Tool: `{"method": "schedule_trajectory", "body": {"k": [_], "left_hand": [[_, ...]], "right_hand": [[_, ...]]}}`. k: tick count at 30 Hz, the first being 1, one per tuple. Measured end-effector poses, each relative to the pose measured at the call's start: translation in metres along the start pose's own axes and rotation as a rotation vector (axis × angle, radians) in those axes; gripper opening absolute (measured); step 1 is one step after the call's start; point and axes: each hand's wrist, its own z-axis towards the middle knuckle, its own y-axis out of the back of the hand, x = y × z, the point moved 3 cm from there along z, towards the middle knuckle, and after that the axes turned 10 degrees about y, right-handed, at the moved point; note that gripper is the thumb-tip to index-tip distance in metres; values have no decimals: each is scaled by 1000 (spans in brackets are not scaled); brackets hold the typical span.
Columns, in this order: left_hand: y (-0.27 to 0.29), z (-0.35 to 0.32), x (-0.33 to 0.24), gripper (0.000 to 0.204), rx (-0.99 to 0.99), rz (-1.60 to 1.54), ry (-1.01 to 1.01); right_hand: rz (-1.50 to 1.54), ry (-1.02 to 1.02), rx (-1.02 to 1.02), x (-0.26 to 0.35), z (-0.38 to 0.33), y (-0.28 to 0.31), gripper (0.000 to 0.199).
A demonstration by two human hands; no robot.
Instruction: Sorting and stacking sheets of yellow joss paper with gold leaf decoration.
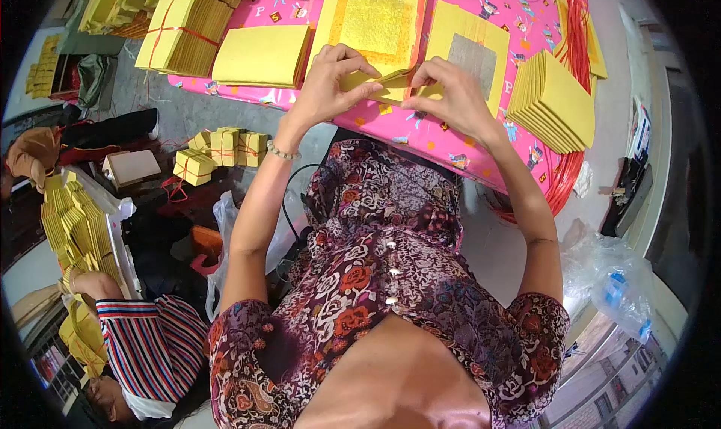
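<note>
Floral short-sleeved blouse [390,279], beaded bracelet [281,152]

Both hands, left [324,86] and right [448,95], are working at the near edge of the pink surface [451,140], which is lying top centre of the frame. Stacks are crowding them there: a plain yellow paper stack [263,55] is sitting just left, a gold-foil sheet pile [375,16] directly behind, a silver-foil sheet pile [469,46] behind the right hand, and a fanned yellow stack [552,102] is blocking the right side. Red strings [577,23] are lining the far right edge. Bare pink surface is showing below the right hand. At lower left, a person in a striped top [150,346] and tied yellow bundles [225,147] are filling the floor.
</note>
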Motion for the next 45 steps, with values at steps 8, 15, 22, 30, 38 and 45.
{"method": "schedule_trajectory", "body": {"k": [8, 15, 22, 30, 38, 45], "left_hand": [[2, -4, -1, 25, -6, 3, -8], [0, -2, 1, 28, -14, -3, -10], [0, -1, 1, 29, -18, -1, 6], [0, -2, -4, 28, 0, -10, -6], [2, -8, -17, 37, -17, 105, -19], [-5, -9, -10, 37, -65, 231, -78]], "right_hand": [[16, 74, 2, -2, -2, -11, 26], [-30, 126, 28, -2, 3, -12, 24], [76, 85, -1, 0, 7, -4, 23], [-128, 254, -252, 10, 15, 2, 33], [-221, 398, -209, -8, 20, -18, 26], [-110, 305, -158, 0, 26, -13, 21]]}}
